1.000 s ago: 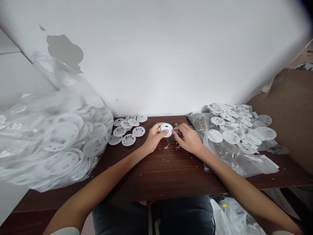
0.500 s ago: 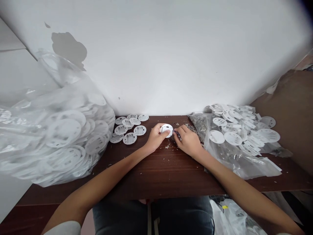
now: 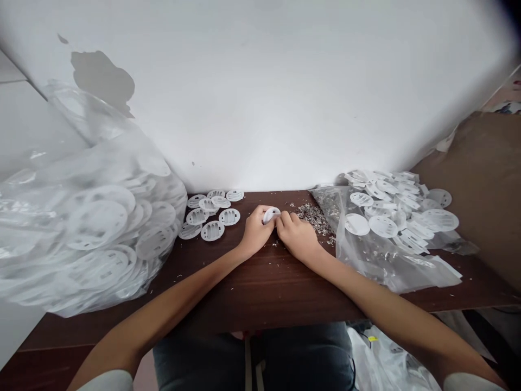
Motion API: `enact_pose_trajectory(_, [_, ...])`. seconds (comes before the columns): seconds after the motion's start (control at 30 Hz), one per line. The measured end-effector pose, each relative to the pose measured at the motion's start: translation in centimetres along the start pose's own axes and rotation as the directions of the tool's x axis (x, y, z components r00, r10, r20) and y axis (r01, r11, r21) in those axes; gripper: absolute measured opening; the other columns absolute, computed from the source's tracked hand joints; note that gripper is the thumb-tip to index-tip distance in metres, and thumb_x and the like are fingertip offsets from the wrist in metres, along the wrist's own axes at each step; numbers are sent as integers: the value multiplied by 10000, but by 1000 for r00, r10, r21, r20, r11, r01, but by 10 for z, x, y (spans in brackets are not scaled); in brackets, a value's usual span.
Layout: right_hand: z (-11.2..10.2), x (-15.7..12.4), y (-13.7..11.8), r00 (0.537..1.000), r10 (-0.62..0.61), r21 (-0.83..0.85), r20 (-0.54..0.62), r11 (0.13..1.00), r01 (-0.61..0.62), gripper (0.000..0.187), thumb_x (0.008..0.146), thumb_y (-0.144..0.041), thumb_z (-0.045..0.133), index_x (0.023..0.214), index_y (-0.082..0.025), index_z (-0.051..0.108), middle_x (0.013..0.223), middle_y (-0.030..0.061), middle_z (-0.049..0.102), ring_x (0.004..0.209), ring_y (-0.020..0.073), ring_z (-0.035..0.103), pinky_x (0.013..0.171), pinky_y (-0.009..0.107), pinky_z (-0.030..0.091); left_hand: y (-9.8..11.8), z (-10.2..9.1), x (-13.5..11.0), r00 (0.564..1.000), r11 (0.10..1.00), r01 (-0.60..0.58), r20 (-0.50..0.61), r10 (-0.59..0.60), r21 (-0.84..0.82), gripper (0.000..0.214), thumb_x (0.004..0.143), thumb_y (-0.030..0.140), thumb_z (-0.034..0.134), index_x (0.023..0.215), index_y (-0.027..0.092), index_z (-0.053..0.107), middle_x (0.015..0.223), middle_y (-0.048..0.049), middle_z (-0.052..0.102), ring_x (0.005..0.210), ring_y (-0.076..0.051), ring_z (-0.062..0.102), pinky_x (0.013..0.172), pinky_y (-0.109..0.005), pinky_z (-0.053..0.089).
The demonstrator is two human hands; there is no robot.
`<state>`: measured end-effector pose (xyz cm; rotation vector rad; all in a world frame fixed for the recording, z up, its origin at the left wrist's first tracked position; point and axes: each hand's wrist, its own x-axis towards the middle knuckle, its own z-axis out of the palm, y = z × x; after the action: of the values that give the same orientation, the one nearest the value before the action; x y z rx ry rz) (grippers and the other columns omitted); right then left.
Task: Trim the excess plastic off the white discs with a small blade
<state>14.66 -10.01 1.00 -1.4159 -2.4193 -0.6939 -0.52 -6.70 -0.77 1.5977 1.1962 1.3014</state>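
My left hand (image 3: 255,229) grips a white round plastic disc (image 3: 270,215) at the back middle of the dark wooden table (image 3: 260,288). My right hand (image 3: 295,233) is pressed against the disc's right side with its fingers closed; what they hold is hidden. A small heap of tiny metal parts (image 3: 312,215) lies just right of both hands. Several slotted white discs (image 3: 212,214) lie flat on the table to the left of my left hand.
A large clear bag full of white discs (image 3: 85,222) fills the left side. A clear bag (image 3: 382,255) with a pile of white discs (image 3: 396,203) lies at the right, beside a brown cardboard box (image 3: 484,179). A white wall stands behind the table.
My right hand has slid left and closed in on the disc, leaving the metal parts uncovered. The disc is now tilted and mostly hidden between both hands.
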Motion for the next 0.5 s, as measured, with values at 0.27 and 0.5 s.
enact_pose_trajectory(0.27, [-2,-1,63,923,382,374,51,849,-373,276,1030,-391,504,1107,-173,653,1121,109,678,766,190,613,629,302,379,-13,1,9,964,938,88,-208,-165,-335,351,805,321,762,1109,224,615,1071,-47,699,987,-198,673,883,-332,542])
enact_pose_trajectory(0.5, [26,-7,121,915,328,488,237,774,-404,203,929,-266,579,999,-162,739,975,120,701,893,250,634,802,360,448,-7,0,11,920,793,98,-250,-303,-601,448,727,323,830,1086,216,584,1063,-42,686,1000,-194,675,895,-339,541])
